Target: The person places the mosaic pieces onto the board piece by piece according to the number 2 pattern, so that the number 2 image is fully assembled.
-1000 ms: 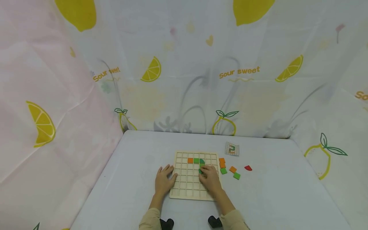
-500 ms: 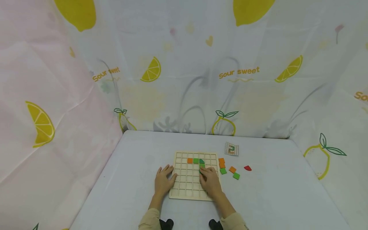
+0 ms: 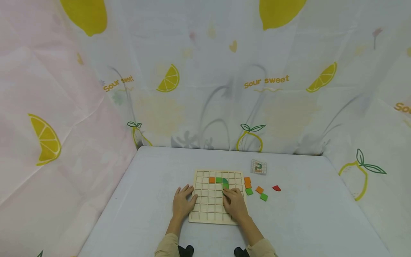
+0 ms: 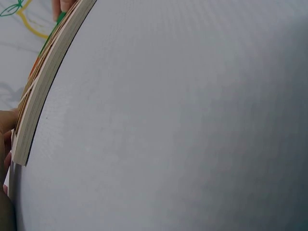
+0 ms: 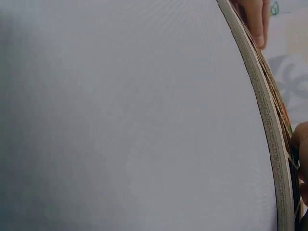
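A wooden grid board (image 3: 211,206) lies on the white table. In one row sit an orange square (image 3: 212,180), a green square (image 3: 218,180) and a dark green rounded piece (image 3: 225,181), with another green square (image 3: 226,186) below the rounded one. My left hand (image 3: 183,203) rests with spread fingers at the board's left edge. Over the middle right cells, my right hand (image 3: 236,204) pinches a small green piece, mostly covered by the fingertips. Green also shows under the right hand (image 4: 64,6) in the left wrist view.
Right of the board lie orange pieces (image 3: 247,182), a green square (image 3: 249,191), another orange piece (image 3: 259,190), another green one (image 3: 264,197) and a red rounded piece (image 3: 277,188). A small pattern card (image 3: 258,166) lies behind them. Patterned cloth (image 3: 199,107) surrounds the table.
My right hand's fingertips have shifted very slightly, uncovering more of the lower green square, while the piece under them shows less. My left hand has stayed at the board's edge.
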Motion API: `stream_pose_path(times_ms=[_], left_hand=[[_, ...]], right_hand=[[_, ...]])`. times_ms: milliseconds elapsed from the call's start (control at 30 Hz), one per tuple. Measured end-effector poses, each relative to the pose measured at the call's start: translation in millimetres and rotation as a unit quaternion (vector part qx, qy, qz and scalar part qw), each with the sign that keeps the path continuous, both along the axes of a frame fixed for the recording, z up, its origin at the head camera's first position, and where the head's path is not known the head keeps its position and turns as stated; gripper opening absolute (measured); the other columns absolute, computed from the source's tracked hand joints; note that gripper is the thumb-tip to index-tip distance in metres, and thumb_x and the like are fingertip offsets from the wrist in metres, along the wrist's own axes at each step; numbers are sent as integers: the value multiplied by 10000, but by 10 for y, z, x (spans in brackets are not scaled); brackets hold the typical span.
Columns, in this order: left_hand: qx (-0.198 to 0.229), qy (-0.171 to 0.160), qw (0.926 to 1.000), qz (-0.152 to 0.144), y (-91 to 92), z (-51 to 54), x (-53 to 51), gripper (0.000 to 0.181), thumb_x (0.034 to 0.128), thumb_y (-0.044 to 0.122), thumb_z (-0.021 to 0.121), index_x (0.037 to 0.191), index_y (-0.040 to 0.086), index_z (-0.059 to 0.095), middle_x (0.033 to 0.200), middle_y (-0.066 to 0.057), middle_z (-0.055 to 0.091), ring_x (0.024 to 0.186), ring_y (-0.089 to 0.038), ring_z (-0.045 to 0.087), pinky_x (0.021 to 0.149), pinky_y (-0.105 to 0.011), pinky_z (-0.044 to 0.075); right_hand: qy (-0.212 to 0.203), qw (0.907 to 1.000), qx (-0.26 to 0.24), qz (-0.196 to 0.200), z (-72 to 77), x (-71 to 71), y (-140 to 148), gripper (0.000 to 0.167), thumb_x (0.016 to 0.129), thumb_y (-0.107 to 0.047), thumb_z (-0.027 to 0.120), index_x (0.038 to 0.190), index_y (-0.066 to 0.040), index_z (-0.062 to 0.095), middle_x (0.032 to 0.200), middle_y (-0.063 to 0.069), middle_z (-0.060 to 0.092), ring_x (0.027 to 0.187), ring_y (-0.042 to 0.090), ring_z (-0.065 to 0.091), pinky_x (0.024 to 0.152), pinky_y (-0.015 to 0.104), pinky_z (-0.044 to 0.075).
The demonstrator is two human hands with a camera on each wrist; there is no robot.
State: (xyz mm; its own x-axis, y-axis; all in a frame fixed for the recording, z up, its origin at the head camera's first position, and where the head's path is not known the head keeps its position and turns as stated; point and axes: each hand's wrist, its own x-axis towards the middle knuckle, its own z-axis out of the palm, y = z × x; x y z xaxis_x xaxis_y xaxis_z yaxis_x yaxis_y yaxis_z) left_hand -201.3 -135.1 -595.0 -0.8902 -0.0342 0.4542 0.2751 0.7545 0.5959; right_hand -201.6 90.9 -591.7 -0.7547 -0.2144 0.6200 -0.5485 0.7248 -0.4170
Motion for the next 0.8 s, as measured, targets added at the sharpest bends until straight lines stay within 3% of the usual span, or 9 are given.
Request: stream_pose_path(times_ms=[333, 600, 800], left_hand=[[-43, 52, 10000, 15, 3, 5, 5, 334, 754, 139, 743, 1043, -20, 694, 1082, -151, 685, 1103, -329, 605, 1077, -520, 337], [-15, 36, 10000, 7, 4, 2, 1, 336, 752, 140, 745, 1041, -23, 693, 1082, -148, 686, 1101, -327, 607, 1078, -515, 336], [6, 27, 10000, 2, -1, 2, 4, 338, 751, 139, 746, 1042, -24, 693, 1082, -148, 685, 1104, -328, 604, 1082, -515, 330]], right_hand=[[144, 9998, -84, -140, -39, 3, -34, 183, 745, 13, 699, 922, 55, 718, 1002, 142, 708, 861, 273, 584, 736, 383, 530], [-145, 9990, -184, -373, -51, 31, -55, 136, 772, -11, 703, 895, 44, 723, 1027, 164, 637, 890, 287, 561, 732, 400, 538], [-413, 9966, -530, -468, -4, 29, -81, 115, 777, -20, 723, 869, 48, 723, 964, 126, 643, 887, 275, 574, 744, 397, 539]])
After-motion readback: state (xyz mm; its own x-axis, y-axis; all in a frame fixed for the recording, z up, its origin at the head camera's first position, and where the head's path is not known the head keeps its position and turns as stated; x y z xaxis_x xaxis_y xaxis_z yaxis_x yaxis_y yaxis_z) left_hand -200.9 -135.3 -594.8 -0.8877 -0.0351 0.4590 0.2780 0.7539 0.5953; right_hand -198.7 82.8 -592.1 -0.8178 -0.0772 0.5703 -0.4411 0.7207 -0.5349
